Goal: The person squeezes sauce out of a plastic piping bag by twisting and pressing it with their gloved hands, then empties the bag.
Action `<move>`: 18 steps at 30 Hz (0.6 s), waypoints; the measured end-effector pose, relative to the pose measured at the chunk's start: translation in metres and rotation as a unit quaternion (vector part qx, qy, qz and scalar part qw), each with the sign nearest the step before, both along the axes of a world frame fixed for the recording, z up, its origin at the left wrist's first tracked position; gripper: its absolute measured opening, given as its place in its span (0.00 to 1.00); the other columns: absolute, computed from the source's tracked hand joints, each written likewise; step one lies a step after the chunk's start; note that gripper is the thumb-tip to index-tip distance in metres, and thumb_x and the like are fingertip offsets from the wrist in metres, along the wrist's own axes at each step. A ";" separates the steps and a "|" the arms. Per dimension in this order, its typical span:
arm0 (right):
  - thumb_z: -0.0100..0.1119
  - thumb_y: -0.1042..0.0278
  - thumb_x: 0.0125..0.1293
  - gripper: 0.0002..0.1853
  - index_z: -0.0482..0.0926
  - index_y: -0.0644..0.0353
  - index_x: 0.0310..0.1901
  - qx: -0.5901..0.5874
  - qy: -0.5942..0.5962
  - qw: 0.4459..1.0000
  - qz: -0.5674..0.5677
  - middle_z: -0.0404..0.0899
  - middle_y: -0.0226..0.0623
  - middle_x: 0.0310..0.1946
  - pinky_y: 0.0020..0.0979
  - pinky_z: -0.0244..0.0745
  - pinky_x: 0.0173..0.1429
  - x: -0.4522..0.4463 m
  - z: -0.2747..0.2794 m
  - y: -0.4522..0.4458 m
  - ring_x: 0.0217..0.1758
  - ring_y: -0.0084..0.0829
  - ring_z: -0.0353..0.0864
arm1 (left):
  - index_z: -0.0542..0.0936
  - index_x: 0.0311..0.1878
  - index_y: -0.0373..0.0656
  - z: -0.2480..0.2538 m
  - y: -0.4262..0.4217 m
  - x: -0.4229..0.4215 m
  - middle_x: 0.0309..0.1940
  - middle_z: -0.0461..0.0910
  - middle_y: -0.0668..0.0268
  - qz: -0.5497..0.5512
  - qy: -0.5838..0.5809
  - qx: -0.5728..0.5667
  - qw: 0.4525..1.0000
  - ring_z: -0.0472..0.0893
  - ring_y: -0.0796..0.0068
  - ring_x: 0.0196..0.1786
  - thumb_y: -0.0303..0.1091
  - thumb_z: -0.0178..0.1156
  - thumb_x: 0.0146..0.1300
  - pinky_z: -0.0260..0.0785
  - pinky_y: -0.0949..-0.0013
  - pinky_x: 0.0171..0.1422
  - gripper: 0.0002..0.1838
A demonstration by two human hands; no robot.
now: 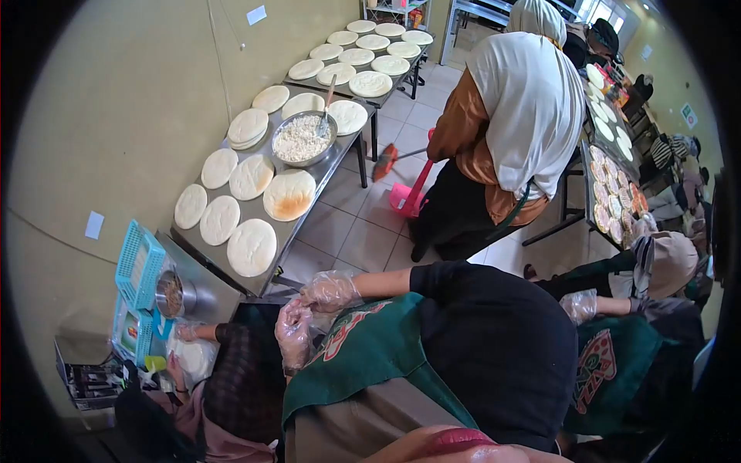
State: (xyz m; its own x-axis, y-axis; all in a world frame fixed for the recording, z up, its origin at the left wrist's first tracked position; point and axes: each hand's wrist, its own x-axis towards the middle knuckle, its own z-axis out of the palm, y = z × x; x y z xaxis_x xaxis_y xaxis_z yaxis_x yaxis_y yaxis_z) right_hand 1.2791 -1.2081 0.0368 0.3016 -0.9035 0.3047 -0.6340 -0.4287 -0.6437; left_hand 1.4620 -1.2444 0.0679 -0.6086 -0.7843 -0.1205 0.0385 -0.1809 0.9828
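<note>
Both my hands wear clear plastic gloves and meet in front of my green apron point(378, 339). My left hand point(294, 333) is raised, its fingers curled in. From the right, my right hand point(330, 292) reaches across and touches it, fingers bent together. Folds of plastic hide whatever lies between the fingertips. Beyond my hands stands a metal table point(315, 224) bearing several flat dough rounds, one of them point(289, 195) browned. A steel bowl point(330, 153) of white crumbly filling point(299, 139) sits among them, with a utensil point(328, 96) standing in it.
A person point(525, 116) in a white head covering stands ahead with a broom point(384, 162) and pink dustpan point(405, 199). Another person's gloved hands work at lower left beside blue baskets point(139, 266) and a metal pot point(185, 297). Co-workers and a topped-dough table point(588, 185) are at right.
</note>
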 end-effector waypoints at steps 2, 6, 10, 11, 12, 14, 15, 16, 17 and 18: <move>0.59 0.66 0.54 0.08 0.77 0.58 0.35 0.011 0.036 0.999 0.005 0.77 0.43 0.32 0.45 0.72 0.38 -0.013 0.005 -0.002 0.35 0.48 0.77 | 0.72 0.54 0.32 -0.001 -0.013 -0.007 0.36 0.77 0.68 -0.026 -0.016 -0.015 0.999 0.74 0.84 0.38 0.19 0.60 0.57 0.67 0.79 0.45 0.20; 0.59 0.64 0.55 0.09 0.77 0.58 0.35 0.061 0.028 0.997 0.038 0.78 0.43 0.33 0.44 0.73 0.39 -0.028 0.029 -0.003 0.36 0.47 0.78 | 0.72 0.53 0.33 0.014 -0.016 -0.018 0.37 0.77 0.68 -0.025 0.007 0.004 1.000 0.74 0.83 0.40 0.20 0.61 0.57 0.67 0.78 0.46 0.20; 0.60 0.64 0.56 0.09 0.78 0.59 0.36 0.125 0.002 0.991 0.045 0.78 0.44 0.34 0.43 0.73 0.42 -0.027 0.022 -0.022 0.37 0.46 0.79 | 0.73 0.54 0.36 0.018 -0.014 -0.015 0.36 0.76 0.70 0.010 0.005 0.040 0.999 0.73 0.84 0.39 0.24 0.61 0.58 0.67 0.79 0.46 0.19; 0.59 0.62 0.56 0.11 0.78 0.59 0.37 0.134 0.031 0.988 0.064 0.78 0.45 0.35 0.43 0.73 0.43 -0.024 0.021 -0.025 0.39 0.47 0.79 | 0.73 0.54 0.36 0.015 -0.012 -0.011 0.37 0.76 0.70 0.017 0.009 0.024 1.000 0.73 0.84 0.39 0.25 0.61 0.58 0.67 0.78 0.45 0.19; 0.58 0.60 0.57 0.12 0.78 0.59 0.38 0.140 0.062 0.984 0.088 0.77 0.47 0.36 0.44 0.73 0.44 -0.021 0.021 -0.030 0.40 0.48 0.79 | 0.73 0.53 0.37 0.009 -0.009 -0.004 0.37 0.76 0.70 0.029 0.011 0.008 0.999 0.73 0.84 0.39 0.26 0.61 0.59 0.68 0.78 0.44 0.18; 0.59 0.60 0.56 0.14 0.77 0.60 0.40 0.122 0.056 0.976 0.169 0.76 0.47 0.40 0.43 0.73 0.46 -0.010 0.016 -0.031 0.44 0.48 0.77 | 0.74 0.52 0.36 0.010 0.004 0.012 0.36 0.77 0.69 0.079 -0.031 0.012 0.996 0.75 0.82 0.40 0.27 0.62 0.58 0.70 0.76 0.46 0.18; 0.59 0.60 0.56 0.14 0.77 0.60 0.40 0.125 0.064 0.961 0.238 0.76 0.47 0.40 0.43 0.73 0.46 -0.002 0.018 -0.035 0.44 0.48 0.77 | 0.74 0.52 0.37 0.014 0.008 0.021 0.35 0.77 0.70 0.099 -0.049 0.006 0.994 0.75 0.83 0.39 0.26 0.61 0.59 0.70 0.76 0.46 0.18; 0.60 0.60 0.55 0.17 0.76 0.60 0.43 0.134 0.090 0.955 0.249 0.75 0.47 0.42 0.43 0.72 0.49 0.007 0.025 -0.038 0.46 0.48 0.76 | 0.74 0.52 0.37 0.018 0.013 0.031 0.34 0.77 0.70 0.118 -0.067 0.002 0.991 0.75 0.83 0.38 0.26 0.61 0.59 0.70 0.76 0.46 0.17; 0.61 0.60 0.54 0.19 0.75 0.60 0.46 0.139 0.115 0.949 0.258 0.74 0.47 0.44 0.42 0.72 0.51 0.016 0.033 -0.040 0.49 0.48 0.75 | 0.74 0.52 0.37 0.020 0.021 0.038 0.34 0.77 0.70 0.182 -0.068 0.013 0.981 0.75 0.83 0.38 0.26 0.61 0.59 0.70 0.76 0.46 0.17; 0.61 0.60 0.54 0.19 0.75 0.60 0.46 0.137 0.122 0.930 0.319 0.74 0.47 0.44 0.42 0.72 0.51 0.028 0.039 -0.042 0.49 0.48 0.75 | 0.74 0.52 0.37 0.020 0.027 0.045 0.33 0.76 0.71 0.205 -0.013 0.031 0.978 0.75 0.83 0.38 0.25 0.61 0.59 0.70 0.76 0.46 0.17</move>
